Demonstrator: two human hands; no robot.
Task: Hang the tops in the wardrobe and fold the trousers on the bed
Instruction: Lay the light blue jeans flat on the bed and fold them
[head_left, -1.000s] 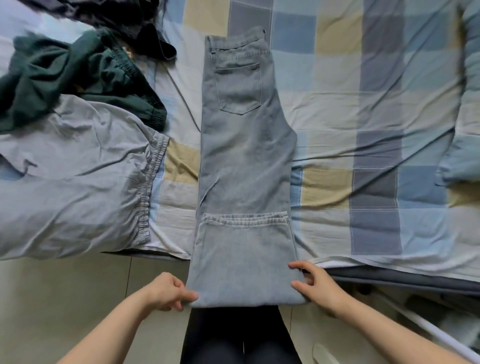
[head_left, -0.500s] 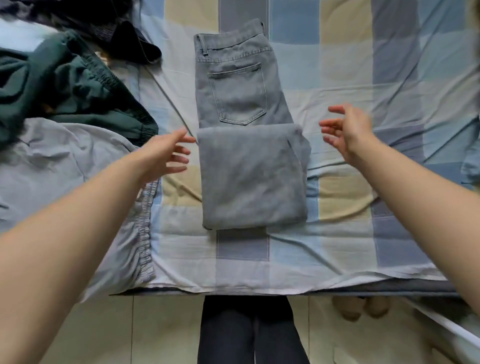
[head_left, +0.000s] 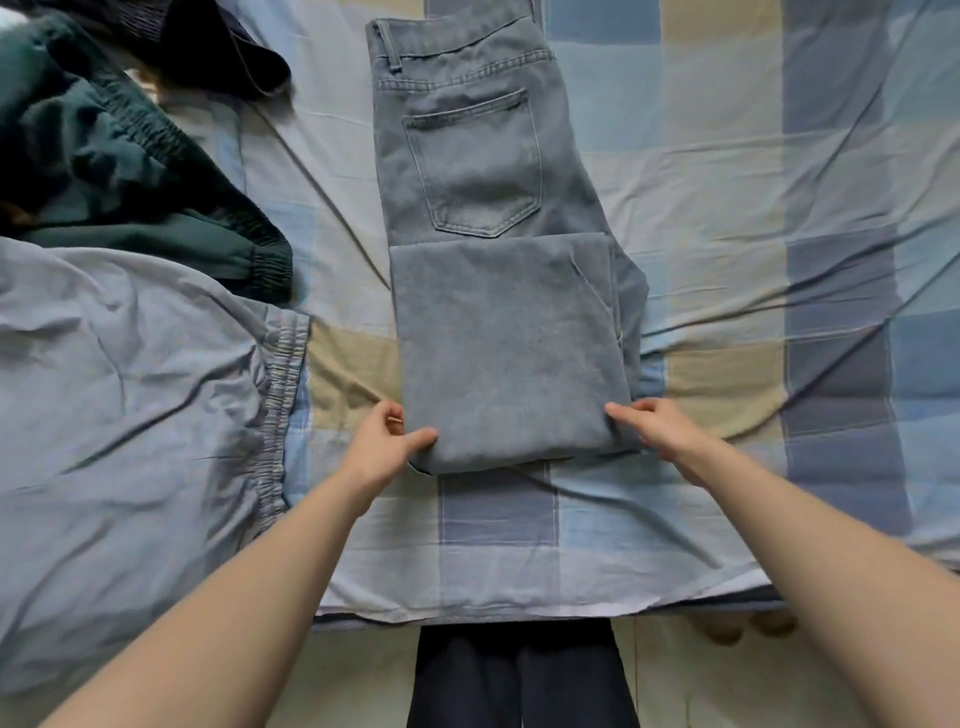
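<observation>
Light grey-blue jeans (head_left: 498, 332) lie lengthwise on the checked bedsheet (head_left: 727, 291), waistband at the far end, back pocket up. Their legs are doubled over, so a folded slab covers the near half up to just below the pocket. My left hand (head_left: 382, 449) pinches the slab's near left corner, thumb on top. My right hand (head_left: 657, 426) grips the near right corner, fingers tucked at the fold's edge.
Pale grey trousers (head_left: 130, 415) with an elastic waistband spread across the left of the bed. A dark green garment (head_left: 104, 171) and a black garment (head_left: 218, 47) are bunched at the far left. The bed's near edge (head_left: 519, 610) meets a pale floor.
The jeans went from one short fold hanging over the bed edge to a larger fold lying on the bed. My hands let go, lifted apart, then came back to grip the near corners.
</observation>
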